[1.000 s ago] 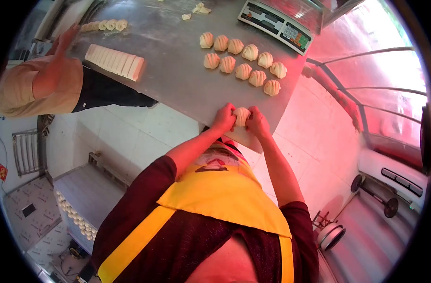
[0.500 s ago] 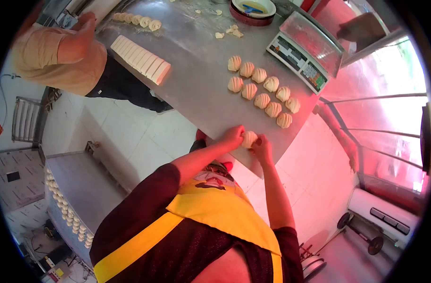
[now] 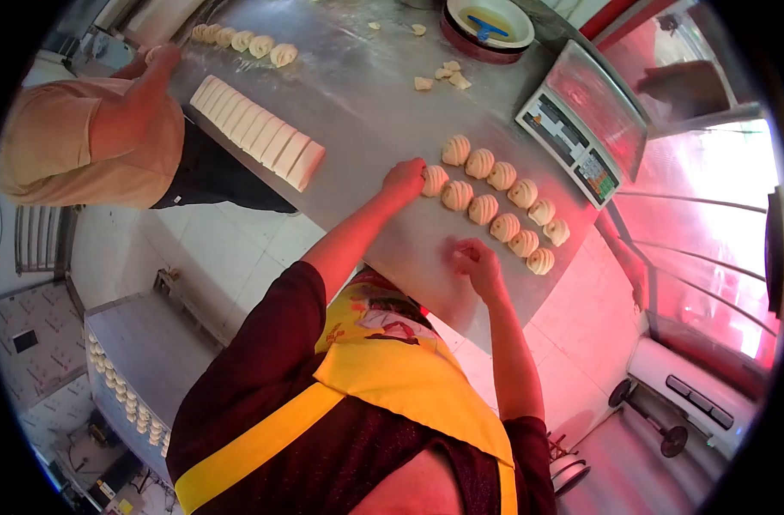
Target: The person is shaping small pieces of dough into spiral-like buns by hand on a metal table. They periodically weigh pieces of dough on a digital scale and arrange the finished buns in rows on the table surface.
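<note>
My left hand (image 3: 405,180) has its fingers closed on a striped dough roll (image 3: 435,181) at the left end of the nearer row on the metal table (image 3: 366,120). Two rows of similar shaped dough rolls (image 3: 504,227) stretch to the right of it. Over the table near its front edge is my right hand (image 3: 475,257), fingers partly curled and apart, touching no dough. A long row of cut dough slices (image 3: 259,129) lies on the table to the left.
A co-worker (image 3: 91,137) stands at the left beside more dough rolls (image 3: 259,46). At the back right are a digital scale (image 3: 570,137) and a bowl (image 3: 503,19) with a blue tool. Dough scraps (image 3: 450,75) lie near them. A lower surface (image 3: 151,343) stands behind left.
The dough roll that both hands held has moved up and left to the row's end, with my left hand on it. My right hand has let go and stays nearer the front edge.
</note>
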A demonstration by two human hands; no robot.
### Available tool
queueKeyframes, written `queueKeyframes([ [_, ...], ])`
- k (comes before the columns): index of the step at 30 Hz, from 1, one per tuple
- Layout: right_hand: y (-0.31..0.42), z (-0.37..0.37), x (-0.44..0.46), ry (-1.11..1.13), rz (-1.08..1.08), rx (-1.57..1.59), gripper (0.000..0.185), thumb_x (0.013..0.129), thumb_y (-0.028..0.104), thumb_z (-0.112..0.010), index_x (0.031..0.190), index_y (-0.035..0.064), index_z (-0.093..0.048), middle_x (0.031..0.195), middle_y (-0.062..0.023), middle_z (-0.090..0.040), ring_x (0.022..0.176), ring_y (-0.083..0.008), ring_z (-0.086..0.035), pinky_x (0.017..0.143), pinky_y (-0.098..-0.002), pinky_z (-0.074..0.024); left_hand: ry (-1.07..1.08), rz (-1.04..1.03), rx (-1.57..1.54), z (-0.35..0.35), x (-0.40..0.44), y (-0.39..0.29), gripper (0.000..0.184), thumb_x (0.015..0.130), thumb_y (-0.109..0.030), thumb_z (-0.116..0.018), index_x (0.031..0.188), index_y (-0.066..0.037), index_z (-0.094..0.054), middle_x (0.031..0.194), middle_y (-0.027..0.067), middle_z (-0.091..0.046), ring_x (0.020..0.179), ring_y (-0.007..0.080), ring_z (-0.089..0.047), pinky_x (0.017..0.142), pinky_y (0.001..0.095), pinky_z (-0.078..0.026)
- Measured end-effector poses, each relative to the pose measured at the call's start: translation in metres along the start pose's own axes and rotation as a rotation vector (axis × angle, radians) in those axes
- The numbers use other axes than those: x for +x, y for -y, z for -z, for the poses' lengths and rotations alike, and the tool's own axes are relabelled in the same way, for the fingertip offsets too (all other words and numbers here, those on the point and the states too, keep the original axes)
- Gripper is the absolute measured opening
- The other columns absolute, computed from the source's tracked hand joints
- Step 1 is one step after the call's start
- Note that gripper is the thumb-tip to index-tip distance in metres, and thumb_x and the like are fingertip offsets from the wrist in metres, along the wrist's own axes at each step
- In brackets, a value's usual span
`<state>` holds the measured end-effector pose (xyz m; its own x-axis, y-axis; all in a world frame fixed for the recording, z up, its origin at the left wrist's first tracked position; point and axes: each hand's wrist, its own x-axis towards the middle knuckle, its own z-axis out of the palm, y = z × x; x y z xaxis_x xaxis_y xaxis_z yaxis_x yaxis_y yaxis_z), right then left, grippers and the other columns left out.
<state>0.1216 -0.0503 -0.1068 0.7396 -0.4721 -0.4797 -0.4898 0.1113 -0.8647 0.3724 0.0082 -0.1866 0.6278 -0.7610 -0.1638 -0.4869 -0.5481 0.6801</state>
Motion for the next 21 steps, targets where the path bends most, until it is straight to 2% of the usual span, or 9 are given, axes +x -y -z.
queueKeyframes([
  [2, 0.018, -0.007, 0.022, -0.02, 0.025, -0.058, 0.02, 0.086, 0.012, -0.062, 0.1, -0.0009, -0.059, 0.075, -0.0032, -0.06, 0.061, -0.0092, -0.054, 0.057, -0.0252, -0.0458, 0.062, 0.012, -0.008, -0.005, 0.004, 0.011, 0.03, 0.084, -0.02, -0.056, 0.112, -0.009, -0.055, 0.093, 0.0196, -0.064, 0.088, 0.0394, -0.061, 0.073, 0.0473, -0.049],
  [5, 0.06, -0.028, 0.066, -0.043, 0.106, -0.125, 0.024, 0.085, 0.017, -0.064, 0.101, -0.0012, -0.06, 0.076, -0.0034, -0.061, 0.062, -0.0105, -0.056, 0.058, -0.0261, -0.0466, 0.202, 0.137, -0.196, 0.04, -0.016, -0.002, 0.045, 0.085, -0.018, -0.057, 0.128, -0.01, -0.045, 0.092, 0.0163, -0.066, 0.081, 0.0326, -0.065, 0.068, 0.0431, -0.051],
  [7, 0.098, -0.054, 0.104, -0.011, 0.123, -0.149, 0.031, 0.083, 0.022, -0.066, 0.103, -0.0016, -0.061, 0.077, -0.0053, -0.063, 0.066, -0.0139, -0.059, 0.062, -0.0284, -0.0486, 0.31, 0.352, -0.484, 0.077, -0.04, 0.01, 0.05, 0.085, -0.015, -0.057, 0.131, -0.006, -0.041, 0.091, 0.0143, -0.066, 0.077, 0.0261, -0.066, 0.064, 0.0378, -0.052],
  [9, 0.108, -0.098, 0.16, 0.093, 0.234, -0.356, 0.043, 0.079, 0.03, -0.069, 0.106, -0.0018, -0.062, 0.092, -0.0134, -0.064, 0.083, -0.0238, -0.063, 0.076, -0.0345, -0.0497, 0.332, 0.422, -0.73, 0.092, -0.069, 0.035, 0.05, 0.086, -0.013, -0.056, 0.132, -0.001, -0.04, 0.09, 0.0123, -0.066, 0.073, 0.0211, -0.066, 0.062, 0.0329, -0.052],
  [11, 0.095, -0.158, 0.225, 0.205, 0.327, -0.428, 0.056, 0.073, 0.039, -0.073, 0.109, -0.0021, -0.061, 0.107, -0.0207, -0.06, 0.1, -0.0315, -0.058, 0.088, -0.0385, -0.0461, 0.265, 0.354, -0.929, 0.084, -0.101, 0.065, 0.047, 0.086, -0.01, -0.054, 0.13, 0.003, -0.041, 0.089, 0.0103, -0.065, 0.069, 0.0177, -0.065, 0.06, 0.0284, -0.051],
  [13, 0.116, -0.214, 0.247, 0.204, 0.345, -0.684, 0.06, 0.067, 0.038, -0.078, 0.109, -0.0013, -0.061, 0.112, -0.0225, -0.056, 0.105, -0.0322, -0.055, 0.091, -0.0395, -0.0445, 0.238, 0.435, -1.14, 0.084, -0.114, 0.079, 0.044, 0.087, -0.008, -0.053, 0.129, 0.003, -0.042, 0.092, 0.0119, -0.065, 0.073, 0.0192, -0.065, 0.062, 0.0294, -0.052],
  [16, 0.122, -0.265, 0.248, 0.129, 0.534, -0.84, 0.063, 0.062, 0.034, -0.082, 0.108, -0.0027, -0.059, 0.105, -0.0199, -0.058, 0.096, -0.0324, -0.058, 0.086, -0.0388, -0.047, 0.16, 0.504, -1.466, 0.077, -0.115, 0.095, 0.042, 0.089, -0.005, -0.051, 0.129, 0.001, -0.042, 0.099, 0.0126, -0.063, 0.082, 0.0197, -0.064, 0.067, 0.0305, -0.052],
  [19, 0.144, -0.254, 0.225, 0.393, 0.28, -0.51, 0.06, 0.06, 0.027, -0.084, 0.104, -0.004, -0.057, 0.095, -0.0156, -0.06, 0.085, -0.0288, -0.06, 0.078, -0.0354, -0.0497, -0.108, 0.394, -1.833, 0.08, -0.107, 0.092, 0.041, 0.089, -0.003, -0.051, 0.129, -0.002, -0.044, 0.107, 0.0123, -0.061, 0.093, 0.019, -0.061, 0.075, 0.0315, -0.051],
  [21, 0.164, -0.221, 0.188, 0.277, 0.229, -0.396, 0.055, 0.064, 0.024, -0.082, 0.103, -0.0045, -0.056, 0.091, -0.0121, -0.06, 0.081, -0.0241, -0.06, 0.073, -0.0328, -0.05, -0.24, 0.263, -1.946, 0.092, -0.096, 0.082, 0.041, 0.089, -0.002, -0.052, 0.129, -0.003, -0.044, 0.11, 0.011, -0.06, 0.096, 0.0184, -0.06, 0.08, 0.0316, -0.05],
])
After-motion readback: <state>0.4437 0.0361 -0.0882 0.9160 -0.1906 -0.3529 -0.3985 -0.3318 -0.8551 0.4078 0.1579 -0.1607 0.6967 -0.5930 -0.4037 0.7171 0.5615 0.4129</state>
